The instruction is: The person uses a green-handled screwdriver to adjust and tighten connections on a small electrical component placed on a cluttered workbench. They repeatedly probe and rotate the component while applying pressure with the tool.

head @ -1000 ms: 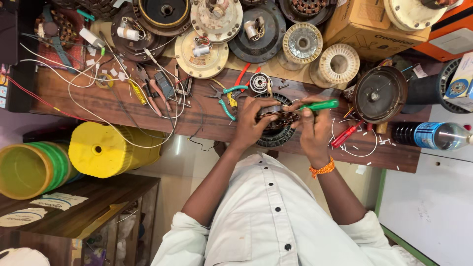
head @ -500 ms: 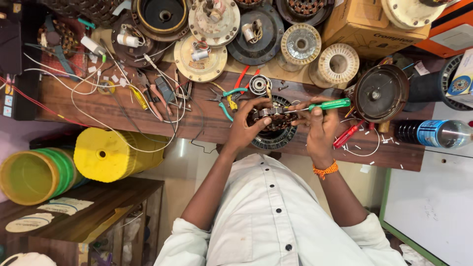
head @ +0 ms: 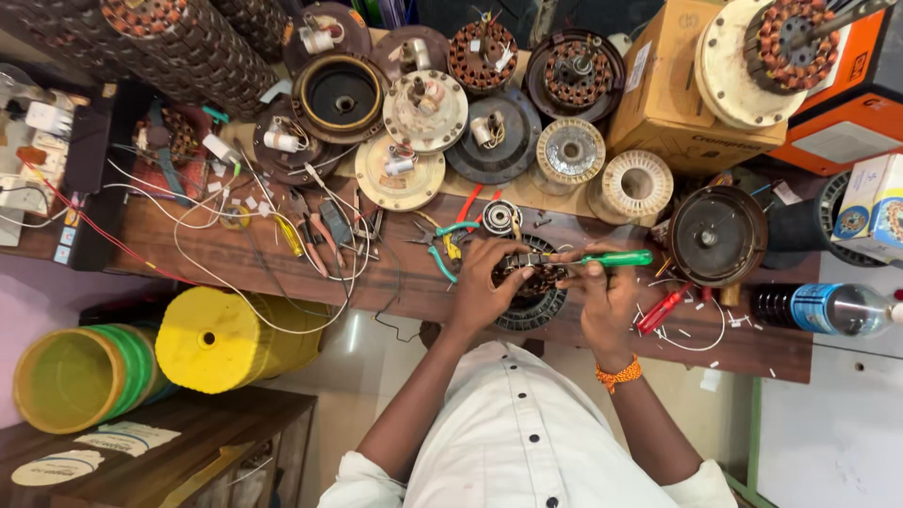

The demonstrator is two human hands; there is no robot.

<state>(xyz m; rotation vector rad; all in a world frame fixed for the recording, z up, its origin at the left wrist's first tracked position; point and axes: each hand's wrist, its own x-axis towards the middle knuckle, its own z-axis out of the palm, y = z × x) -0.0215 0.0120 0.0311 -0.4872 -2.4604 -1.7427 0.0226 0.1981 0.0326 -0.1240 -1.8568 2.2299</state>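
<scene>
My left hand (head: 484, 282) clamps the stator (head: 530, 285) at the bench (head: 282, 273) edge; my right hand (head: 602, 292) is closed around a green screwdriver (head: 611, 258), tip down on the windings. I judge the stator should be pinned flat and the tip worked gently so no wire gets nicked. At ten o'clock lie pliers (head: 442, 246); at three a red screwdriver (head: 663, 310) and a dark motor cover (head: 717, 235), crowding my right elbow's swing. White wires (head: 226, 282) trail at nine.

motor stator (head: 536, 287) mostly hidden under hands (head: 546, 292)
</scene>
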